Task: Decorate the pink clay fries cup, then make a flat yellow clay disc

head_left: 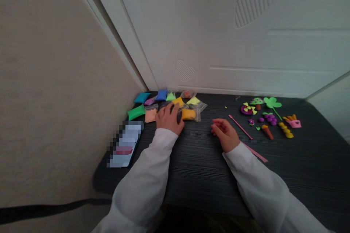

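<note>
My left hand [170,118] lies over a group of small clear bags of coloured modelling clay, fingers bent and spread apart. A dark patch shows between its thumb and forefinger; I cannot tell whether that is a bag or tabletop. Around this hand are a peach clay bag [150,115], an orange clay bag [188,114] and a yellow clay bag [178,102]. My right hand [225,134] rests on the dark table, loosely curled, with a gap between thumb and forefinger and nothing visible inside. Nearest to it is a thin pink modelling tool [240,127].
A phone [127,145] lies at the left. Behind sit green [136,112], teal [142,97] and blue [161,95] clay bags. Small clay models stand at the right, including a green clover [271,102], purple grapes [270,119] and a pink fries box [295,123]. A pink strip [257,153] passes by the right sleeve.
</note>
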`<control>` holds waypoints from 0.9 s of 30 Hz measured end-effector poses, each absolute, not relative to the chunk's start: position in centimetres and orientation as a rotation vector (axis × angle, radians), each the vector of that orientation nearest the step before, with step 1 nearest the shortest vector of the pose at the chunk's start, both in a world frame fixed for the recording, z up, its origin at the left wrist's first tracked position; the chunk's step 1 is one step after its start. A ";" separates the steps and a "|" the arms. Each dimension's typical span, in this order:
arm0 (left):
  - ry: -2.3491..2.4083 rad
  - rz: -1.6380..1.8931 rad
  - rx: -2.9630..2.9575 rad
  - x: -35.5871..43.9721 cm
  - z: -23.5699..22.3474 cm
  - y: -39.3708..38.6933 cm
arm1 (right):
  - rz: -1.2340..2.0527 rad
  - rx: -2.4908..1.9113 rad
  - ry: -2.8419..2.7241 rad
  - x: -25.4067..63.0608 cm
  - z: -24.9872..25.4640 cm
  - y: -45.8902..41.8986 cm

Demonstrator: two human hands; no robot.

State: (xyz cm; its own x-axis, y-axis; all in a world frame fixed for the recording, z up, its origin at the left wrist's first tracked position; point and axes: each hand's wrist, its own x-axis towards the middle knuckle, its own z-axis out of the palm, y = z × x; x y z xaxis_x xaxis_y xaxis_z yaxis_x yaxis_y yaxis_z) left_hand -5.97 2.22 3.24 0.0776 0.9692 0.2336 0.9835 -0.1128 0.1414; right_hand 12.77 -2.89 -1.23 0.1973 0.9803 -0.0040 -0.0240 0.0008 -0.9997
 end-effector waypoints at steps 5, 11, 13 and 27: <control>-2.399 -0.066 -2.200 -6.7 4.4 2.3 | 1.064 -1.295 -1.064 12.8 -1.4 -2.8; -2.485 0.239 -2.165 -6.3 4.5 2.2 | 1.057 -1.314 -1.084 12.8 -1.3 -2.8; -2.500 0.258 -2.149 -6.2 4.6 2.1 | 1.055 -1.318 -1.084 12.8 -1.3 -2.8; -2.496 0.177 -2.118 -6.1 4.7 2.2 | 1.276 -1.284 -1.068 13.2 0.1 -3.1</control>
